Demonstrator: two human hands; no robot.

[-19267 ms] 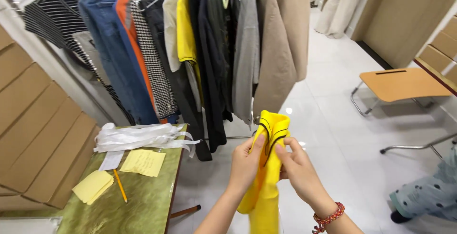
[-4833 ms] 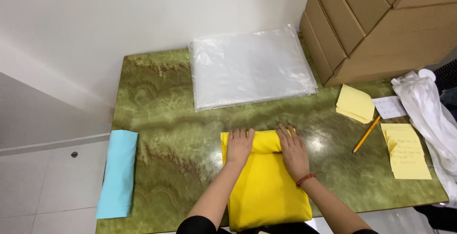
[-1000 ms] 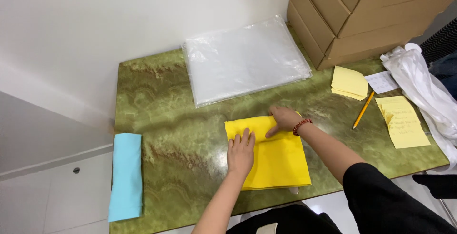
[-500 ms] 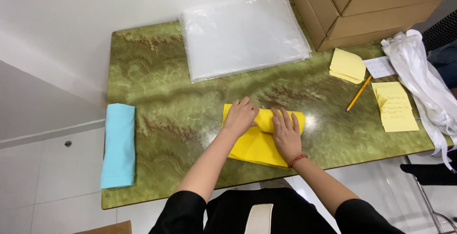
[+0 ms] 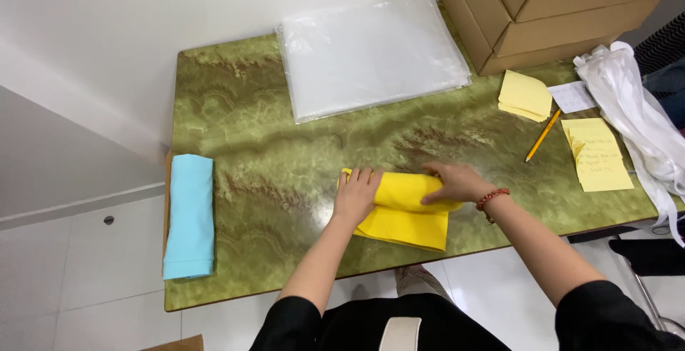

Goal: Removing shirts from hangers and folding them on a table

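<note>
Landmark: green marbled table [image 5: 285,173], seen from above.

Yellow garment [image 5: 403,208]: folded, partly rolled into a thick band, lying near the table's front edge, a little right of the middle. A flat layer of it sticks out below the roll toward the person.

Left hand [image 5: 357,194]: palm down on the left end of the garment, fingers spread slightly and curled over the roll's top edge. Pressing, not pinching.

Right hand [image 5: 453,182]: laid flat on the right end of the garment, fingers together and pointing left along the roll. A red bead bracelet [image 5: 491,197] sits on the wrist. Both sleeves are black.

Blue cloth [image 5: 189,215]: folded into a long strip, lying along the table's left edge, well apart from the garment.

Plastic bags [image 5: 371,55]: a flat clear stack at the back of the table, above the garment and apart from it.

Cardboard boxes [image 5: 549,8]: stacked at the table's back right corner, just beside the bags.

Yellow notes [image 5: 524,95]: a small pad in front of the boxes; a second, written-on pad [image 5: 598,155] lies toward the right edge.

Pencil [image 5: 542,135]: orange, slanted, between the two pads.

White bags [image 5: 635,115]: bunched, draped over the table's right edge.
</note>
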